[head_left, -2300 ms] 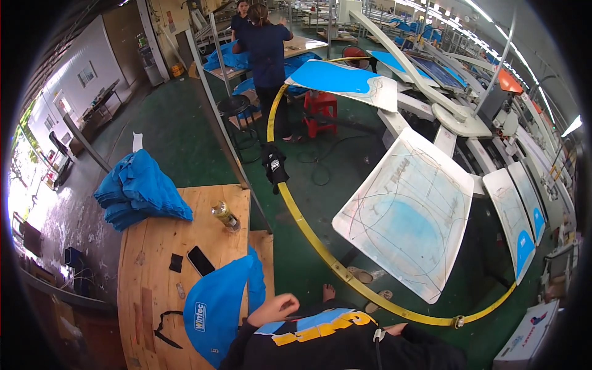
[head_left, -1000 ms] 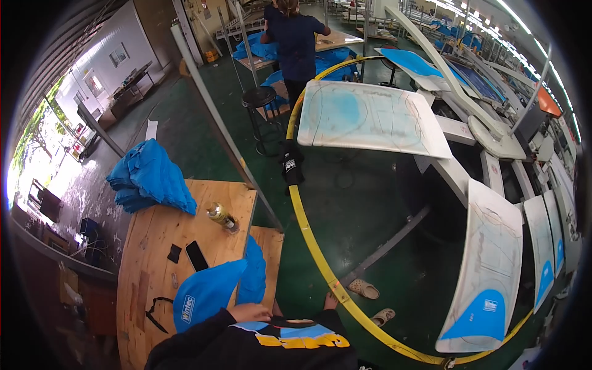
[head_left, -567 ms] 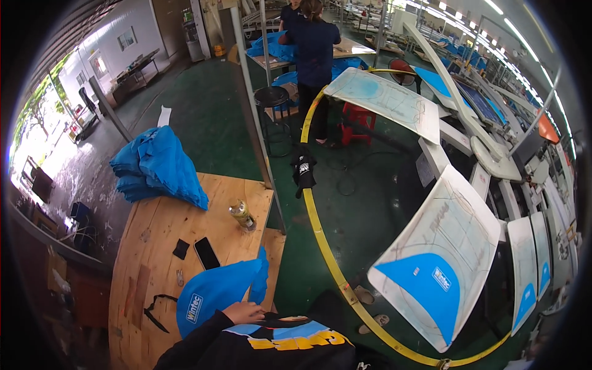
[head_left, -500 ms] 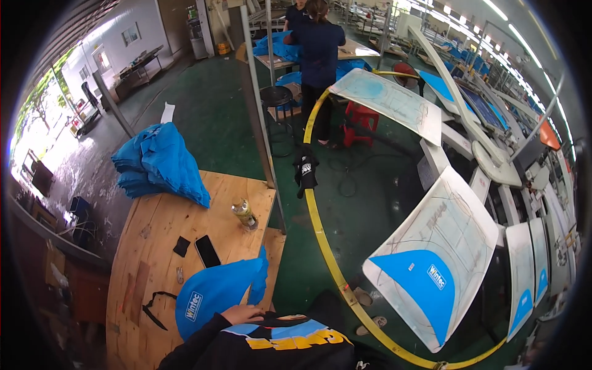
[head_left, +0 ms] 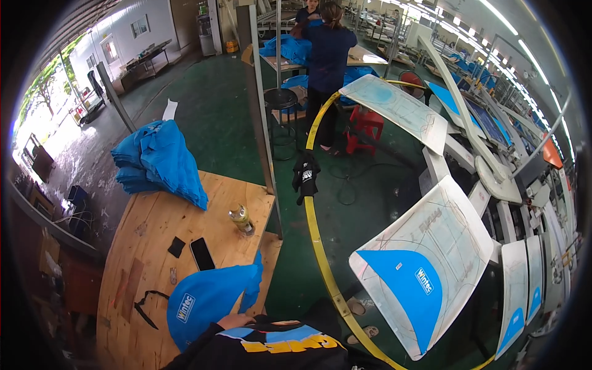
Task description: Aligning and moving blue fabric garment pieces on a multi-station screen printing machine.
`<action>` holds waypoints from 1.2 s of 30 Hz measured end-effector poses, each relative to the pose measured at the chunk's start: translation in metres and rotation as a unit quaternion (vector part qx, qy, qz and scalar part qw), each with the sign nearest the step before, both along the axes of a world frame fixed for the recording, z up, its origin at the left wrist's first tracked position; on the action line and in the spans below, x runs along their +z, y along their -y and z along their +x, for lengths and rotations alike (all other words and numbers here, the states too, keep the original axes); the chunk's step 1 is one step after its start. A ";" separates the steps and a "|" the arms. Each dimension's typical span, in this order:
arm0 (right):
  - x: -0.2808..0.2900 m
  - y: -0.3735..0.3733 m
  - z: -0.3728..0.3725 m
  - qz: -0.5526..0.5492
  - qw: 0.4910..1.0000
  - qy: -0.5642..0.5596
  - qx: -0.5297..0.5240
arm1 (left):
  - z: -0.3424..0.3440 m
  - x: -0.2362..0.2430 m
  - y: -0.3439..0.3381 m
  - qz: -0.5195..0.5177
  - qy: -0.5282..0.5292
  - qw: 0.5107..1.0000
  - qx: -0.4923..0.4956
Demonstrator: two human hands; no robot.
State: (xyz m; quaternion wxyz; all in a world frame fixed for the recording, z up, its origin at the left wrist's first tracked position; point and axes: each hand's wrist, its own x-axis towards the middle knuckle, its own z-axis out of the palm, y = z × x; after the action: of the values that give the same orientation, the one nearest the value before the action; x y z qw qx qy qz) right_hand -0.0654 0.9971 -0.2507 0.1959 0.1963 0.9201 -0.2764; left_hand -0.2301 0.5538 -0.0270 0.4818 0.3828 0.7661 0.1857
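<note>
My left hand (head_left: 236,320) rests at the near edge of the wooden table, beside a blue fabric panel (head_left: 206,296) with a white printed mark. Its fingers are mostly hidden behind my black shirt, so I cannot make out a grip. More blue fabric (head_left: 251,290) hangs at the table's right edge. My right hand is out of view. To the right, a white printing board (head_left: 435,228) carries another curved blue panel (head_left: 407,287), lying flat with a similar white mark.
The table (head_left: 154,228) holds a stack of blue fabric (head_left: 160,163), a phone (head_left: 201,254), a spray can (head_left: 241,219) and a black strap (head_left: 145,311). A yellow curved rail (head_left: 317,246) and metal post (head_left: 262,123) stand beside it. Two people (head_left: 330,55) work beyond.
The whole view has shifted slightly. My left hand shows less of its fingers now. The blue fabric at the table's right edge sits a little differently. The people at the back have moved their arms.
</note>
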 end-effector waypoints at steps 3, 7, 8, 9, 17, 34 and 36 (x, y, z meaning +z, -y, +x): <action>0.002 -0.002 0.005 -0.025 1.000 0.016 0.000 | -0.008 0.023 -0.019 -0.013 -0.027 0.999 0.016; -0.007 -0.015 0.053 -0.055 0.997 0.048 -0.006 | -0.010 0.057 -0.032 -0.006 -0.073 0.997 0.037; -0.010 -0.016 0.067 -0.063 0.996 0.056 -0.009 | -0.013 0.059 -0.034 -0.012 -0.088 0.996 0.032; -0.013 -0.017 0.081 -0.071 0.995 0.063 -0.012 | -0.014 0.061 -0.039 -0.025 -0.070 0.997 0.029; -0.005 0.018 0.130 -0.138 0.985 0.090 -0.041 | -0.007 0.002 -0.011 -0.090 0.004 0.996 0.028; 0.191 0.031 -0.001 -0.170 0.965 0.095 0.178 | 0.001 -0.051 -0.019 -0.022 0.151 0.988 0.022; 0.198 0.031 -0.003 -0.204 0.958 0.061 0.193 | -0.004 -0.059 -0.022 -0.010 0.153 0.988 0.025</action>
State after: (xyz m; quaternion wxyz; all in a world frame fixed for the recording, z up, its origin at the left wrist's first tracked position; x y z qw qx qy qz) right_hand -0.0688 0.9660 -0.0526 0.3367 -0.0124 0.8510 -0.4029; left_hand -0.2338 0.5757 -0.0865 0.5920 0.3257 0.6947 0.2466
